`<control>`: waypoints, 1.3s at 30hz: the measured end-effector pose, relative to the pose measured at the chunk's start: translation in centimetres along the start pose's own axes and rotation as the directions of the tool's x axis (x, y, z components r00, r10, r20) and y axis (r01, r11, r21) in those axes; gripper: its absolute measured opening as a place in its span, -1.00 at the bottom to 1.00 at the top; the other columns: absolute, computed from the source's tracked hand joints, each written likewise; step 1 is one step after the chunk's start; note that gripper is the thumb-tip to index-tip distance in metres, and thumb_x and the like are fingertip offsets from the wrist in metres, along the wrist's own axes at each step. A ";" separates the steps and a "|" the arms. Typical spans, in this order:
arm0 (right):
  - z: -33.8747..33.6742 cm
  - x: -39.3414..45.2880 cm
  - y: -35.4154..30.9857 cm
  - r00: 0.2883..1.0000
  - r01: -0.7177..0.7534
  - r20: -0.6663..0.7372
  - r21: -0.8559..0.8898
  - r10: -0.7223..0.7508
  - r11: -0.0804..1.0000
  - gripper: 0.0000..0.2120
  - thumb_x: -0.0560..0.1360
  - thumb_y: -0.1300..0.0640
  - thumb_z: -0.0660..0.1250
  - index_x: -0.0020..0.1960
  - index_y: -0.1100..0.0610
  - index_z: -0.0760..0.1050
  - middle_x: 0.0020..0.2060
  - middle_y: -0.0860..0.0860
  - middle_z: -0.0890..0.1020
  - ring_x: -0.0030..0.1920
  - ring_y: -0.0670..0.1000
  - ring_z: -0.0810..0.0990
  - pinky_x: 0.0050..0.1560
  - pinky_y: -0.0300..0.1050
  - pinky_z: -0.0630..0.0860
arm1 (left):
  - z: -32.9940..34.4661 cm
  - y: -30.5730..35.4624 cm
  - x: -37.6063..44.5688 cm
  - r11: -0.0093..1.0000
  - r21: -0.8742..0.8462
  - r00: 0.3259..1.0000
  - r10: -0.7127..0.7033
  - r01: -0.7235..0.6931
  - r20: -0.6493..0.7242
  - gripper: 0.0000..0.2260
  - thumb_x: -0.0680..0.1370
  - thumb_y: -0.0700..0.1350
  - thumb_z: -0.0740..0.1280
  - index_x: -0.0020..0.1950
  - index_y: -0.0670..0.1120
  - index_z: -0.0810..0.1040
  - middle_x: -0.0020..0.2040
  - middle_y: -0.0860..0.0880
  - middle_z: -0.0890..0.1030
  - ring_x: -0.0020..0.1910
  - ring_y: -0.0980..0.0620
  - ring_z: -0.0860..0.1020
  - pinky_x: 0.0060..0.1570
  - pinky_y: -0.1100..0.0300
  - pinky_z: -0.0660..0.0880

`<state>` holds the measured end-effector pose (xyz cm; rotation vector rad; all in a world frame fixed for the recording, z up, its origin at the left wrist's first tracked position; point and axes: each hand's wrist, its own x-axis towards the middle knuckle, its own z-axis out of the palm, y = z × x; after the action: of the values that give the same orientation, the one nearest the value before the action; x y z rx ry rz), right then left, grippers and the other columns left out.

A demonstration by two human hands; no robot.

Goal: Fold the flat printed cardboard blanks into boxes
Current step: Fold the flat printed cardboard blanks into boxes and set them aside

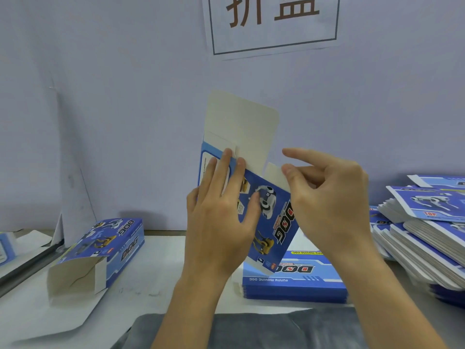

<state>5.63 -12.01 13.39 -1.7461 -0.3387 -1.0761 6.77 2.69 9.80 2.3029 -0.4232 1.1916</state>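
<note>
I hold a blue printed cardboard blank upright above the table, its white top flap standing up. My left hand wraps the blank's left side, fingers lying across its front and thumb on the printed face. My right hand is at the blank's right edge, its thumb against a small white side flap while the index finger points left above it. A folded blue box lies on the table to the left, its near end open.
A neat stack of flat blanks lies on the table under my hands. A larger, looser pile of blanks fills the right side. A wall with a paper sign stands close behind. Grey cloth lies at the table's near edge.
</note>
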 end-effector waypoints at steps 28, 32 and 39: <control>-1.1 0.3 -1.5 0.960 -0.037 0.269 -0.152 0.078 0.988 -0.50 0.56 0.20 0.29 -0.49 0.14 0.15 -0.65 -0.03 0.20 -0.59 -0.02 0.18 -0.61 -0.32 0.12 | -2.4 1.6 0.8 0.980 -0.162 0.955 0.066 -0.118 -0.290 -0.87 0.48 -0.03 0.33 -0.15 0.03 0.38 0.35 -0.12 0.27 0.28 0.12 0.28 -0.06 0.66 0.31; -1.1 0.4 -1.2 0.994 -0.026 0.097 -0.163 0.042 0.986 -0.52 0.53 0.21 0.32 -0.49 0.16 0.19 -0.62 -0.01 0.20 -0.53 0.00 0.17 -0.58 -0.28 0.14 | -2.6 2.2 1.0 0.990 -0.120 0.967 0.040 -0.072 -0.251 -0.70 0.42 0.29 0.31 -0.12 0.14 0.30 0.33 0.01 0.20 0.25 0.10 0.22 -0.14 0.64 0.33; -1.1 0.5 -1.2 0.998 0.048 0.039 -0.157 -0.042 0.986 -0.47 0.53 0.21 0.34 -0.51 0.11 0.16 -0.62 -0.01 0.21 -0.51 0.01 0.18 -0.53 -0.25 0.12 | -2.6 1.6 1.0 0.966 -0.253 0.998 0.038 -0.051 -0.053 -0.27 0.13 0.17 0.66 -0.01 0.20 0.17 0.23 -0.01 0.27 0.02 0.63 0.33 -0.19 0.62 0.37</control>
<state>4.52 -12.55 14.61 -1.9079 -0.3233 -1.1309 4.86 2.86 12.39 2.0515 -0.5774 1.1398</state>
